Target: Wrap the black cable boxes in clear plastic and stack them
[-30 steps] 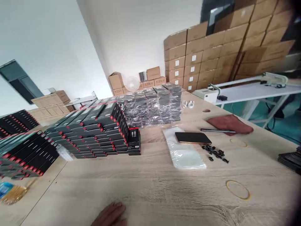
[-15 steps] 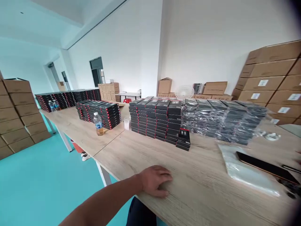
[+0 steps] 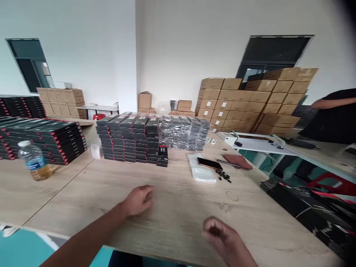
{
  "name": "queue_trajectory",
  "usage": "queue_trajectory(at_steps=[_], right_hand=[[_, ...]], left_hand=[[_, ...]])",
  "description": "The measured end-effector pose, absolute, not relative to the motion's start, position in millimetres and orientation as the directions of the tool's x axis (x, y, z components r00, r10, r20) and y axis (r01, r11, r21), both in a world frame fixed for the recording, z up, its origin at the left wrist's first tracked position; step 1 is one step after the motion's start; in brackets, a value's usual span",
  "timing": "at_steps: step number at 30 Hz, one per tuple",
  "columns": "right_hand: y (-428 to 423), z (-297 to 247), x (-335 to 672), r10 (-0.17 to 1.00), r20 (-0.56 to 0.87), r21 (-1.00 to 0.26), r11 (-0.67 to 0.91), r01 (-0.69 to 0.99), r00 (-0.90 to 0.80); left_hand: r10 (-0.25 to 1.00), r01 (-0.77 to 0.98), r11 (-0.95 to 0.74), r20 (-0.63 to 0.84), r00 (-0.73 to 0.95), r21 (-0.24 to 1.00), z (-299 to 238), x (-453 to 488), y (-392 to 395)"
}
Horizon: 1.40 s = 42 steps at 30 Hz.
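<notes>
My left hand (image 3: 138,200) rests palm down on the bare wooden table (image 3: 172,207), fingers loosely stretched, holding nothing. My right hand (image 3: 222,235) hovers low over the table near its front edge; it is smeared by motion and its fingers do not show clearly. Beyond the hands stands a stack of black boxes with red ends (image 3: 129,139), and behind it a stack of plastic-wrapped boxes (image 3: 185,131). A dark phone (image 3: 210,163) lies on a clear plastic bag (image 3: 201,172), with small black parts (image 3: 224,176) beside it.
A water bottle (image 3: 35,161) and more black box stacks (image 3: 44,139) sit on the left. A reddish cloth (image 3: 237,162) and a rubber band (image 3: 232,196) lie on the right. Cardboard cartons (image 3: 250,102) are piled against the wall. Another person's dark sleeve (image 3: 333,111) shows at far right.
The view has swung back to the right and levelled. My left hand stays flat on the table. My right hand has come into view at the lower middle.
</notes>
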State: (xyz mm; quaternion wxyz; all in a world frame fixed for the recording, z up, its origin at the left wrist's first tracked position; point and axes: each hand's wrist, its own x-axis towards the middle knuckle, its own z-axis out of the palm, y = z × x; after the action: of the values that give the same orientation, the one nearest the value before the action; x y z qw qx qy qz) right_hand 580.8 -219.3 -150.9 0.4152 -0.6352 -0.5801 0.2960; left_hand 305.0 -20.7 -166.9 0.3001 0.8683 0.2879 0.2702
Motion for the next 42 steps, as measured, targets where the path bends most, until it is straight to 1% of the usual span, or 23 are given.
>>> queue_trajectory(at_steps=[2, 4, 7, 9, 11, 14, 17, 19, 21, 22, 24, 25, 26, 27, 28, 30, 32, 34, 35, 37, 39, 40, 42], right_hand=[[-176.2, -127.0, 593.7, 0.965, 0.181, -0.856, 0.061, 0.514, 0.187], [-129.7, -111.1, 597.1, 0.946, 0.253, -0.830, 0.104, 0.548, 0.203], [-53.3, -102.6, 590.9, 0.933, 0.334, -0.760, 0.184, 0.624, 0.132], [-0.1, -103.8, 583.7, 0.935, 0.349, -0.689, 0.207, 0.695, 0.067], [48.9, -108.4, 575.5, 0.939, 0.339, -0.614, 0.178, 0.769, 0.054], [101.4, -122.2, 560.6, 0.949, 0.307, -0.560, 0.122, 0.819, 0.069], [122.6, -142.8, 543.9, 0.970, 0.235, -0.467, 0.057, 0.882, 0.062], [123.5, -155.4, 535.4, 0.967, 0.241, -0.411, 0.028, 0.911, 0.079], [117.6, -163.4, 532.2, 0.942, 0.303, -0.432, -0.002, 0.902, 0.147], [112.2, -165.1, 533.4, 0.919, 0.333, -0.476, -0.028, 0.879, 0.210], [95.4, -164.8, 541.5, 0.857, 0.351, -0.646, -0.071, 0.760, 0.379], [83.6, -163.3, 547.9, 0.822, 0.327, -0.762, -0.063, 0.644, 0.467], [69.7, -161.3, 555.3, 0.799, 0.276, -0.874, -0.022, 0.486, 0.534], [53.8, -159.0, 562.8, 0.799, 0.209, -0.955, 0.043, 0.294, 0.563], [36.7, -156.7, 569.8, 0.820, 0.144, -0.990, 0.114, 0.088, 0.554], [1.5, -153.1, 579.1, 0.895, 0.060, -0.945, 0.194, -0.265, 0.441], [-29.3, -151.8, 579.5, 0.957, 0.023, -0.859, 0.167, -0.484, 0.289], [-51.1, -152.5, 571.7, 0.991, -0.020, -0.798, 0.063, -0.599, 0.131], [-58.6, -153.0, 566.1, 0.998, -0.047, -0.782, -0.017, -0.623, 0.032], [-68.0, -153.2, 554.6, 0.975, -0.102, -0.780, -0.202, -0.592, -0.198], [-73.1, -152.0, 546.3, 0.911, -0.133, -0.791, -0.335, -0.513, -0.390], [-74.8, -151.3, 543.9, 0.884, -0.136, -0.792, -0.368, -0.487, -0.447], [-77.9, -150.3, 541.3, 0.860, -0.123, -0.780, -0.393, -0.487, -0.496]], left_hand=[[0.718, 0.276, -0.570, 0.305, 0.626, 0.774, -164.3, 334.1, 1.4], [0.759, 0.213, -0.508, 0.317, 0.569, 0.835, -164.7, 364.5, 21.4], [0.805, 0.160, -0.446, 0.317, 0.501, 0.881, -173.3, 397.8, 38.3], [0.820, 0.129, -0.414, 0.307, 0.484, 0.901, -182.0, 407.1, 40.2], [0.813, 0.102, -0.400, 0.302, 0.497, 0.911, -189.4, 408.1, 38.4], [0.802, 0.049, -0.356, 0.278, 0.529, 0.933, -193.8, 404.3, 38.0], [0.831, 0.028, -0.259, 0.209, 0.515, 0.965, -192.3, 402.8, 43.7], [0.860, 0.023, -0.187, 0.152, 0.488, 0.982, -191.2, 403.2, 48.5], [0.875, -0.006, -0.127, 0.115, 0.470, 0.992, -190.9, 403.3, 52.3], [0.879, -0.030, -0.103, 0.105, 0.466, 0.994, -191.0, 403.2, 53.6], [0.887, -0.108, -0.034, 0.080, 0.456, 0.994, -191.3, 403.1, 54.6], [0.891, -0.161, 0.022, 0.054, 0.451, 0.987, -191.5, 403.3, 54.4], [0.893, -0.222, 0.092, 0.018, 0.449, 0.971, -191.6, 403.8, 53.7], [0.893, -0.284, 0.164, -0.019, 0.450, 0.945, -191.5, 404.7, 52.6], [0.889, -0.340, 0.228, -0.053, 0.454, 0.912, -191.0, 406.0, 51.1], [0.892, -0.428, 0.296, -0.087, 0.444, 0.854, -187.9, 408.9, 47.0], [0.914, -0.510, 0.273, -0.055, 0.401, 0.816, -180.6, 411.0, 41.9], [0.939, -0.591, 0.186, 0.034, 0.341, 0.785, -169.0, 411.3, 36.0], [0.951, -0.621, 0.131, 0.080, 0.300, 0.773, -162.2, 410.7, 32.8], [0.967, -0.647, 0.022, 0.149, 0.208, 0.762, -148.8, 408.5, 25.9], [0.969, -0.626, -0.050, 0.189, 0.157, 0.778, -137.2, 405.0, 19.9], [0.965, -0.603, -0.068, 0.205, 0.161, 0.795, -131.9, 402.7, 18.0], [0.953, -0.514, -0.126, 0.248, 0.175, 0.848, -120.9, 397.4, 17.6]])
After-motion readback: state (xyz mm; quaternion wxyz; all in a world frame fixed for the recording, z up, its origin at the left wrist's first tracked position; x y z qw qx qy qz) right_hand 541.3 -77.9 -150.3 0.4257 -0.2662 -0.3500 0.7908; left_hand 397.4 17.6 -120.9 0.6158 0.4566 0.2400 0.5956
